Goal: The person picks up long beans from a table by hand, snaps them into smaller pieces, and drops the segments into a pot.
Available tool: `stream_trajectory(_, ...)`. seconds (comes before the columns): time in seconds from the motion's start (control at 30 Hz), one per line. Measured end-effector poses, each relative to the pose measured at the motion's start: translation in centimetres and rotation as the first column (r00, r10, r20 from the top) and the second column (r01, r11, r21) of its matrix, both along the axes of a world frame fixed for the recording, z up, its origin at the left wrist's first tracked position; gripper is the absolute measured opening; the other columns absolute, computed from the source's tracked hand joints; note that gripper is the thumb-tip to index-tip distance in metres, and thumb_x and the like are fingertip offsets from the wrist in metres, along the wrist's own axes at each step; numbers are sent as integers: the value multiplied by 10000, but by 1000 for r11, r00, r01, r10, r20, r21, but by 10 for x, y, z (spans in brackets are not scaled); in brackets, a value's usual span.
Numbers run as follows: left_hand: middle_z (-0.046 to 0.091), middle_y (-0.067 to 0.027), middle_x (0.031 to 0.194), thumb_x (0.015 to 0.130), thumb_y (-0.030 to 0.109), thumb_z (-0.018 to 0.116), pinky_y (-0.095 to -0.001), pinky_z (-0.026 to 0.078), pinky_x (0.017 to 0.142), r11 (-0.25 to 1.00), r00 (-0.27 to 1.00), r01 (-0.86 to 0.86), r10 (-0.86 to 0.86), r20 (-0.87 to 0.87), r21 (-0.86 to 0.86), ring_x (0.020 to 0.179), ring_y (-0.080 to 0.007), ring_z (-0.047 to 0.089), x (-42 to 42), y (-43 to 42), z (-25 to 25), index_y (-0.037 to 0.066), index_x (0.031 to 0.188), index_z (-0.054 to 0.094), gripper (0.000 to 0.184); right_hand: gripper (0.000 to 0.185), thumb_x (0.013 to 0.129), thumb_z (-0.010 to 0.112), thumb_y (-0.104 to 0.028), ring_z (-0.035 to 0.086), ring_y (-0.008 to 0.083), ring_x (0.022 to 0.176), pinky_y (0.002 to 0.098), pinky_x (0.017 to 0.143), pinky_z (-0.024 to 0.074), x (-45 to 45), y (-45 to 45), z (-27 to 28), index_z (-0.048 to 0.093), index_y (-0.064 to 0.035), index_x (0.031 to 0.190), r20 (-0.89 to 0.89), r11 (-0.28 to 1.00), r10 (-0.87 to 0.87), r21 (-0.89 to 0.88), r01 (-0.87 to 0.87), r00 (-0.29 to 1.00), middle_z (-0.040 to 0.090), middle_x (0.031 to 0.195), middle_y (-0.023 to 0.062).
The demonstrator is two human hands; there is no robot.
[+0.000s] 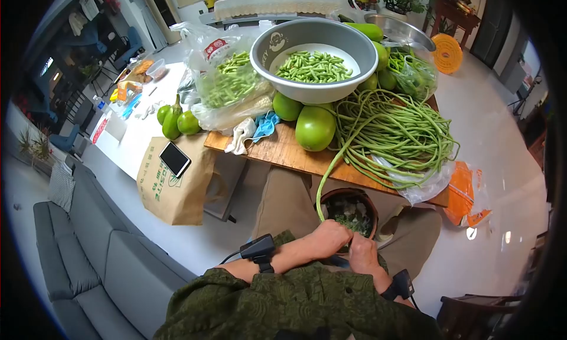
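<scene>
My left hand [332, 236] is closed on a long green bean [323, 189], which runs down from a tangled heap of long beans [396, 133] on the wooden board. Right beside it my right hand [364, 254] is closed too, its fingertips meeting the left ones; what they pinch is hidden. Both hands are low in front of my lap, over the near edge of a reddish-brown bucket [373, 213] with green and pale scraps inside. On the board a grey and white basin [260, 74] holds short cut bean pieces [313, 67].
Round green fruits [315, 127] sit against the basin. Plastic bags of beans [227, 83] stand left of it, near a blue mask [266, 126]. A phone [175, 160] lies on a brown paper bag [171, 192]. An orange bag [463, 192] hangs at the board's right corner. A grey sofa [136, 269] is left.
</scene>
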State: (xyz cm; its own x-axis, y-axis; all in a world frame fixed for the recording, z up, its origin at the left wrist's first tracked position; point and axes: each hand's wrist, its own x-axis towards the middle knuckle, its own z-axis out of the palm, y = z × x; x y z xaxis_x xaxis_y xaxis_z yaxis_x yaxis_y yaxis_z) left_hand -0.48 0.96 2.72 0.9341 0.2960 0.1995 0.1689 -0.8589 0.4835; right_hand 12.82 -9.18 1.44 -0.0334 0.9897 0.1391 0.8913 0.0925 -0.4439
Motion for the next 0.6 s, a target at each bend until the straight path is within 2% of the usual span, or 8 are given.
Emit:
stream_trajectory(0.27,543,-144,630,665,74,551,-400,445,518,1000,997,-21,21,69,1,630,-327,576,7,1,12,11,709,491,97,57,737,500,-17,531,369,584,419,519,439,2,3,3,457,11,713,-122,987,-117,95,129,986,496,592,192)
stream_trajectory(0.33,545,-144,641,668,71,549,-403,443,518,999,995,-16,19,93,-33,631,-329,574,7,0,12,11,713,489,96,106,777,469,-24,536,322,528,402,491,440,2,2,-1,454,16,680,-367,978,-192,12,210,910,487,557,161)
stream_trajectory(0.37,545,-144,649,670,73,548,-405,443,522,997,994,-24,31,102,-68,634,-332,571,7,-1,12,13,713,490,94,106,777,469,-24,536,322,528,402,491,440,3,1,3,454,16,680,-364,976,-199,8,217,910,487,557,161)
stream_trajectory(0.43,546,-144,656,672,75,548,-406,442,525,995,993,-28,39,110,-94,637,-336,569,7,2,11,16,712,491,92,222,841,373,-72,529,209,452,331,436,440,2,5,15,480,37,681,-700,930,-357,-326,167,618,476,514,98)
stream_trajectory(0.47,544,-141,653,679,74,546,-407,442,532,992,995,-40,50,81,-118,637,-336,568,6,1,10,19,714,491,86,222,841,373,-72,529,209,452,331,436,440,3,4,8,480,37,681,-702,930,-358,-325,170,616,476,514,98)
stream_trajectory(0.53,542,-138,651,686,74,544,-409,442,538,989,997,-49,57,56,-138,638,-336,566,8,1,10,22,716,491,80,223,841,376,-78,547,174,459,316,452,458,6,5,-4,506,55,718,-890,891,-453,-450,67,49,515,523,74)
stream_trajectory(0.57,550,-139,661,698,75,539,-408,445,546,991,996,-52,60,59,-124,649,-335,571,9,2,12,22,729,501,72,223,841,376,-78,547,174,459,316,452,458,10,6,-2,506,55,718,-892,892,-450,-447,68,50,515,523,74)
stream_trajectory(0.6,559,-139,671,709,75,535,-408,447,554,992,996,-56,63,61,-111,661,-333,575,9,2,13,23,742,510,67,213,835,384,-75,550,170,472,307,464,462,13,6,3,516,58,734,-875,894,-445,-447,36,192,521,534,76)
